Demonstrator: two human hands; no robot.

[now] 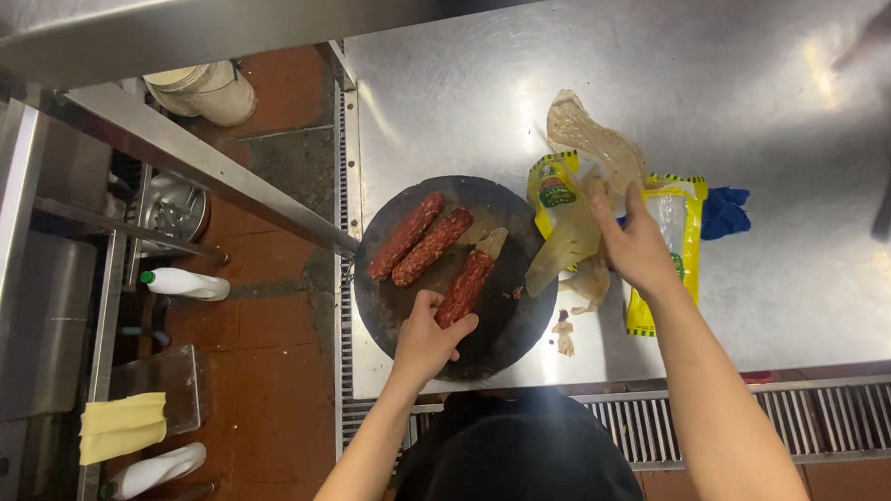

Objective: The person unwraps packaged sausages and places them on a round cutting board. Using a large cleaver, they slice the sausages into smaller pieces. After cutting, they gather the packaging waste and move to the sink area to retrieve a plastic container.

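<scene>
While the left hand (pixel 424 335) clenches its grip on the near end of a red sausage (pixel 467 284) lying on the round dark board (pixel 502 328), the right hand (pixel 634 246) grasps the yellow wrapper (pixel 672 230) on the steel table (pixel 771 124); two more sausages (pixel 421 239) lie alongside.

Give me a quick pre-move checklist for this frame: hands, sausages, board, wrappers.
1. Left hand grips the third sausage at its near end: ok.
2. Right hand on the yellow wrappers: ok.
3. Other two sausages lie on the board, apart from both hands: ok.
4. Third sausage fully peeled: not ok, casing clings to its far tip.
5. Peeled casings off the board: ok.
</scene>
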